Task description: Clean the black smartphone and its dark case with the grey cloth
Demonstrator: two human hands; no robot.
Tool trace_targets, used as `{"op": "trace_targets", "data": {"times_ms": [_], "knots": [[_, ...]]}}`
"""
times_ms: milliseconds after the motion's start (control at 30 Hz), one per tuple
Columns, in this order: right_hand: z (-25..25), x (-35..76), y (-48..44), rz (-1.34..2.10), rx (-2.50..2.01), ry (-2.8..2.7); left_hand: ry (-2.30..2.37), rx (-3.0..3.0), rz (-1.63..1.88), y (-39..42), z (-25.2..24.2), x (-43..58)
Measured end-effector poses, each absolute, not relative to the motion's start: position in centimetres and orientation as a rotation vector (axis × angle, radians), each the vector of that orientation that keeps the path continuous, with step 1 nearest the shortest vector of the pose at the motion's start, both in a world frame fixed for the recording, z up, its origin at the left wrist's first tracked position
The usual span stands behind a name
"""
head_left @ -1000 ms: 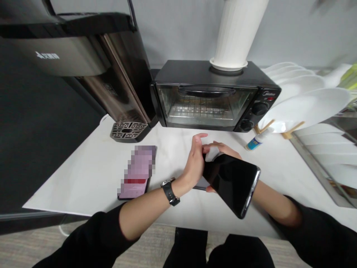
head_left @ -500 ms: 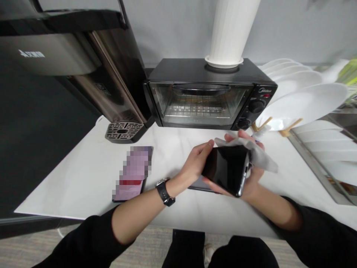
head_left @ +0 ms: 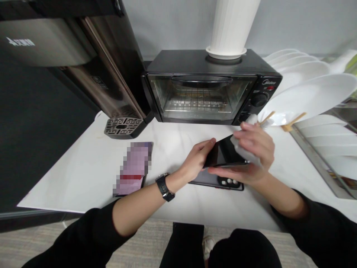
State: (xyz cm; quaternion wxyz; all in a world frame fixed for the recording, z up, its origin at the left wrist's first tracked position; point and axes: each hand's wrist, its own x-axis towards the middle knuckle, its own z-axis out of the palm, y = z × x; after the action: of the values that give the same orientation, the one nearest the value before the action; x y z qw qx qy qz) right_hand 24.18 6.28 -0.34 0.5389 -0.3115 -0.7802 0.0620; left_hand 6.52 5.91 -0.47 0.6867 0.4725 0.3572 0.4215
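Observation:
A black smartphone (head_left: 221, 153) is held above the counter with its dark, glossy screen facing up. My left hand (head_left: 196, 160) grips its left end, thumb along the upper edge; a black watch is on that wrist. My right hand (head_left: 256, 152) is closed around a thin white wipe (head_left: 245, 152), pressed over the phone's right end. Some of the right fingers reach under the phone. Below both hands lies a phone case (head_left: 206, 178) with camera cutouts at its right end, partly hidden. Another phone (head_left: 132, 167), its pinkish screen blurred out, rests to the left.
A black toaster oven (head_left: 203, 98) stands behind my hands, with a white ribbed pot (head_left: 228, 29) on top. A drinks dispenser (head_left: 111, 74) with a drip tray is at the left. White plates (head_left: 315, 96) stand in a rack at the right of the white counter (head_left: 75, 175).
My right hand has turned from under the phone to over its right end, bringing the wipe onto the screen. The phone has tilted, and more of the case below shows.

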Motion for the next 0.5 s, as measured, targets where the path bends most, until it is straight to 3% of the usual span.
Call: {"op": "trace_targets", "data": {"times_ms": [500], "knots": [[1.4,24.2,5.9,-0.347,-0.539,-1.853,0.785,0.997,0.888,5.8,-0.1,6.8]]}}
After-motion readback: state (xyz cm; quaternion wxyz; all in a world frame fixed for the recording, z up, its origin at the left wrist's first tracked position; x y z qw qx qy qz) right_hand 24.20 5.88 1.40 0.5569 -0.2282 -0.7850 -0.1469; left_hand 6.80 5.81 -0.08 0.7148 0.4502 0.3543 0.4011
